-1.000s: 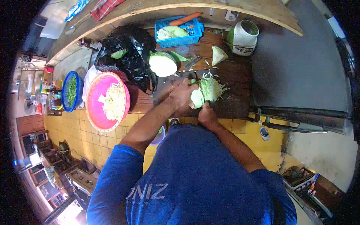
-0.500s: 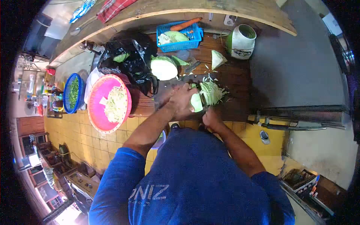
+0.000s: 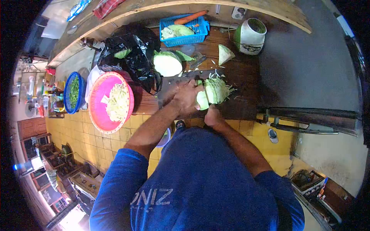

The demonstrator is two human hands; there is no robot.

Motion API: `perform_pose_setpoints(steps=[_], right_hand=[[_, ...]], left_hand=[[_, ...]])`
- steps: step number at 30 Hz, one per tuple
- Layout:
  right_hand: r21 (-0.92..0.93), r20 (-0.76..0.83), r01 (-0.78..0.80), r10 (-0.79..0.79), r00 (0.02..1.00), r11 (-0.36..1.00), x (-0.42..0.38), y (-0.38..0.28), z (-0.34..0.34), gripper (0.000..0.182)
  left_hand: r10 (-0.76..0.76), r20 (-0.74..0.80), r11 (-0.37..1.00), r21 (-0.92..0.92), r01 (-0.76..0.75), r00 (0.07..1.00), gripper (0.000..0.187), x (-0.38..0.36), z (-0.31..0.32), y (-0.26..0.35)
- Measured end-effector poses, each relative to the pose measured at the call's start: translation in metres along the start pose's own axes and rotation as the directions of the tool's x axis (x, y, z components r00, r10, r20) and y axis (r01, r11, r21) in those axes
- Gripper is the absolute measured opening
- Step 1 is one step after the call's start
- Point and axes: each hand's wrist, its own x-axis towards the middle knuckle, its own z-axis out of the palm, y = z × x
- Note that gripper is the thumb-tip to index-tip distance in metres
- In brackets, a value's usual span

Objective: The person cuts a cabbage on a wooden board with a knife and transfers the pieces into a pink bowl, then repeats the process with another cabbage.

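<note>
My left hand [image 3: 187,97] presses on a cut piece of cabbage [image 3: 201,101] lying on a dark cutting board [image 3: 166,91]. Closed around a knife handle, my right hand [image 3: 213,115] is at the board's near side. The thin knife blade [image 3: 207,97] stands between the cabbage piece and a heap of shredded cabbage [image 3: 219,91]; the handle is hidden in my fingers. Beyond the board lie a large cabbage half [image 3: 167,64], cut face up, and a cabbage wedge [image 3: 225,55].
A pink basin [image 3: 130,101] of shredded cabbage stands left, beside a black plastic bag [image 3: 133,57]. Further left is a blue basin [image 3: 68,92] of greens. At the back are a blue basket [image 3: 192,39] with a carrot [image 3: 190,17] and a white-green container [image 3: 251,36]. A shelf [image 3: 154,12] overhangs.
The knife has shifted slightly left relative to the shredded heap, and its blade now shows as a thin line. My left hand stays on the cabbage. The whole view has tilted slightly.
</note>
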Motion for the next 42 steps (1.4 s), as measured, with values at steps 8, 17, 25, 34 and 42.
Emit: perform_pose_setpoints(steps=[8, 17, 25, 34, 42], right_hand=[[0.024, -0.053, 0.078, -0.077, 0.996, 0.997, -0.028, -0.015, -0.034, 0.031], [-0.136, -0.082, 0.209, -0.222, 0.972, 0.968, 0.006, 0.027, 0.016, 0.029], [-0.067, -0.115, 0.182, -0.188, 0.975, 0.981, -0.008, 0.017, 0.003, 0.034], [0.006, -0.135, 0.147, -0.145, 0.98, 0.989, -0.011, -0.017, -0.043, 0.031], [-0.061, -0.114, 0.067, -0.074, 0.991, 0.996, -0.018, -0.014, -0.014, 0.028]], left_hand=[[-0.054, -0.005, 0.998, 0.024, 0.054, 0.999, 0.078, -0.003, -0.005, 0.004], [-0.03, -0.009, 1.0, -0.001, 0.03, 1.0, 0.079, -0.002, -0.007, 0.0], [-0.046, 0.06, 0.999, 0.015, 0.045, 0.997, 0.082, 0.003, -0.001, -0.004], [-0.032, -0.004, 0.997, 0.07, 0.033, 0.999, 0.081, -0.003, -0.006, 0.0], [-0.058, 0.039, 0.998, -0.021, 0.059, 0.998, 0.079, -0.007, -0.009, 0.001]])
